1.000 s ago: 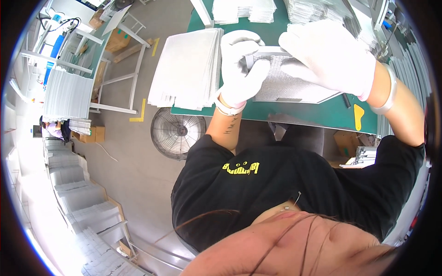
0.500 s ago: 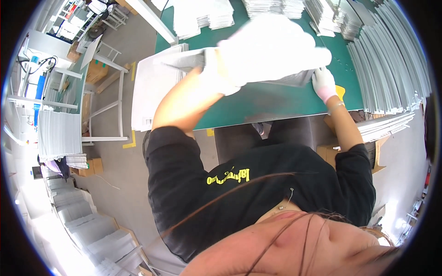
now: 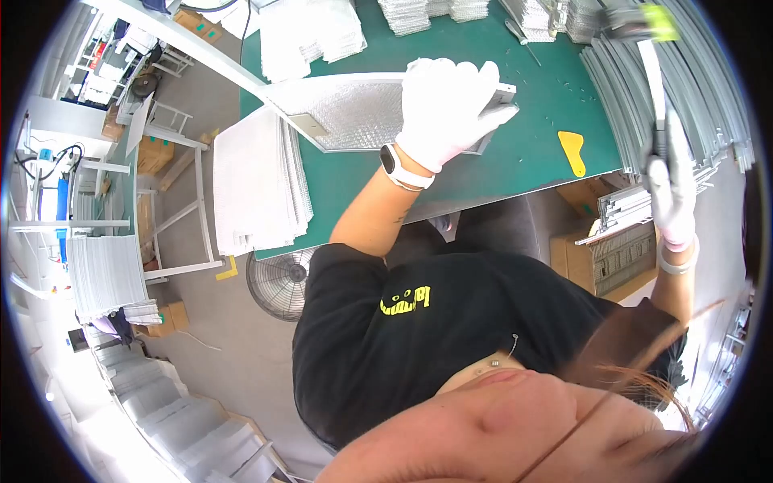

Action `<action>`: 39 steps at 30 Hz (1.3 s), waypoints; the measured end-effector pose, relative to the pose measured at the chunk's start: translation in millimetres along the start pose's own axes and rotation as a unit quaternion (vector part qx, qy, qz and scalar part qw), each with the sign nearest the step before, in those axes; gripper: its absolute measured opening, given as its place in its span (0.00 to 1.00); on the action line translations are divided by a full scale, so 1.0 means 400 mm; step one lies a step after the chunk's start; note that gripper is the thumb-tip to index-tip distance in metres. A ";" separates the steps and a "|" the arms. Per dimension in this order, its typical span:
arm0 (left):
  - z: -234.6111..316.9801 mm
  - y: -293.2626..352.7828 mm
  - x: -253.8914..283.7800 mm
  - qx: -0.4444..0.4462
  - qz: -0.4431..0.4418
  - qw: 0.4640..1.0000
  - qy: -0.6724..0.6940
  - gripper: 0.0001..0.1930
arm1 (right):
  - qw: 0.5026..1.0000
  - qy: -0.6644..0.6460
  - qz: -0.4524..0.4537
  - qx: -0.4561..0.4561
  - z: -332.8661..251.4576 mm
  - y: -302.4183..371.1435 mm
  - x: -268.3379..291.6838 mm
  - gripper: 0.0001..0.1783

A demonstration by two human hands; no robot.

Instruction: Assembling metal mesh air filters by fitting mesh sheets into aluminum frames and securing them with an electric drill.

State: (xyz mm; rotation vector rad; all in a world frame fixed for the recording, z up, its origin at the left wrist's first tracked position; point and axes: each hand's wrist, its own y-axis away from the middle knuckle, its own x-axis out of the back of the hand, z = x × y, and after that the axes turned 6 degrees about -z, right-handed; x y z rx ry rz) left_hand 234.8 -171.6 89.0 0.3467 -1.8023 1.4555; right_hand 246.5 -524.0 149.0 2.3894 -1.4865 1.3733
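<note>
My left hand [image 3: 451,109], in a white glove, grips the right end of a thin metal-framed panel [image 3: 354,113] with a silvery mesh-like face. The panel stands tilted on its edge over the green tabletop [image 3: 483,177]. Raised off to the right, my right hand [image 3: 675,201], also gloved, is closed round the dark grip of a mallet [image 3: 654,88]. Its shaft is white, and its blurred head, dark with a yellow-green end, points away from me. On the tabletop between my hands lies a yellow scraper [image 3: 572,151].
Flat white panels [image 3: 254,181] are stacked at the table's left edge. Long grey strips [image 3: 684,97] crowd its right side. Mesh stacks [image 3: 322,32] and a screwdriver [image 3: 523,40] lie at the back. A floor fan [image 3: 282,282] stands under the left corner, boxes [image 3: 612,258] under the right.
My right hand has left the tabletop and risen on the right with the mallet. My left hand has lowered onto the panel's end, and the panel now shows more fully.
</note>
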 end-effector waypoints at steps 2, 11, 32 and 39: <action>0.013 -0.001 -0.003 0.008 0.041 0.999 -0.001 0.27 | 0.998 -0.056 0.009 -0.017 -0.023 0.008 0.005 0.31; 0.002 0.020 -0.024 0.010 0.068 0.998 0.013 0.31 | 0.997 0.002 0.054 0.046 -0.054 0.006 -0.009 0.28; 0.109 -0.004 0.008 0.115 0.107 0.988 -0.006 0.13 | 0.947 0.233 -0.171 -0.138 0.315 0.017 -0.365 0.36; 0.124 -0.015 -0.003 0.050 0.122 0.991 0.026 0.18 | 0.965 -0.046 0.219 0.133 0.035 -0.378 -0.084 0.37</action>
